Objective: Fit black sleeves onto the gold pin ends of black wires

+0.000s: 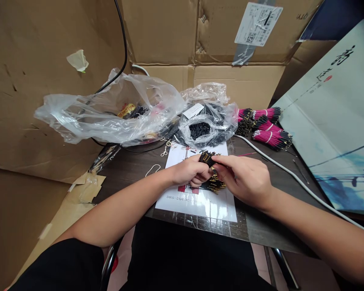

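My left hand (195, 171) is closed around a bundle of thin wires (208, 158) with black ends and gold tips. More black ends with gold tips (215, 185) show below my fingers. My right hand (245, 176) is closed, thumb and forefinger pinched against the right side of the bundle's top end. Whatever lies between those fingertips is too small to make out. Under both hands lies a white printed sheet (170, 198) in a clear cover. Just beyond, an open plastic bag (221, 137) holds many small black pieces (199, 130).
Tied bundles of pink wires (269, 136) lie at the back right. A large clear bag (109, 109) spreads over the back left. Rubber bands (164, 152) and a white cable (279, 169) rest on the dark table (130, 182). Cardboard (164, 36) walls the back; a pale painted panel (346, 121) stands right.
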A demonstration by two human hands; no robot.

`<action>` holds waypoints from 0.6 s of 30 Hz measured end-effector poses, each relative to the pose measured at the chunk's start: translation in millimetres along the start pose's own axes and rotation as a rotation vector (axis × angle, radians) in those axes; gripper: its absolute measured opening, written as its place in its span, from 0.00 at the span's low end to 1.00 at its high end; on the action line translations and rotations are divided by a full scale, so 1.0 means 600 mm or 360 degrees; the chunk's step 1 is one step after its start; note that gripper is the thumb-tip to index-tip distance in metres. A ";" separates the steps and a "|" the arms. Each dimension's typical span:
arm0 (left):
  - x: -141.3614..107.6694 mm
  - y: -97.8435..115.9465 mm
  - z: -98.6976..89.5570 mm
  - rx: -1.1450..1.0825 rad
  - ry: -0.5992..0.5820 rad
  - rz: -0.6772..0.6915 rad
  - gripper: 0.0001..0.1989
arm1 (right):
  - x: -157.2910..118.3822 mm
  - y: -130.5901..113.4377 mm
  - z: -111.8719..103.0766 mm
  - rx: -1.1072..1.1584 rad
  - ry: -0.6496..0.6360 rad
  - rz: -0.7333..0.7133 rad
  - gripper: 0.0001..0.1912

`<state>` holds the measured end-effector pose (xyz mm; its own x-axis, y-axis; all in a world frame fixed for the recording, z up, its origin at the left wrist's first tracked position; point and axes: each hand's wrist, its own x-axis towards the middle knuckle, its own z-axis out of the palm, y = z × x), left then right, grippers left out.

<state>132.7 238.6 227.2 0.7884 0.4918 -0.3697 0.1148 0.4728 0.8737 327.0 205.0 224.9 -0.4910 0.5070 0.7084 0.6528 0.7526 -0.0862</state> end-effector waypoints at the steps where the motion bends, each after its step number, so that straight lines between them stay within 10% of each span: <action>1: 0.000 0.000 0.000 0.0009 -0.0003 -0.0015 0.11 | 0.000 0.001 0.001 -0.0011 -0.0003 0.0014 0.14; 12: 0.002 0.000 -0.006 -0.0118 -0.0230 -0.0103 0.10 | 0.007 0.000 -0.002 -0.0023 -0.0269 0.0100 0.15; 18: 0.002 0.005 -0.009 -0.0421 -0.0326 -0.0007 0.15 | -0.007 0.001 0.004 0.0278 0.0144 0.0091 0.18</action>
<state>131.0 244.5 227.5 0.8963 0.3450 -0.2784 -0.0216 0.6613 0.7498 328.1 204.2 220.3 -0.3973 0.5170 0.7582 0.5640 0.7893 -0.2426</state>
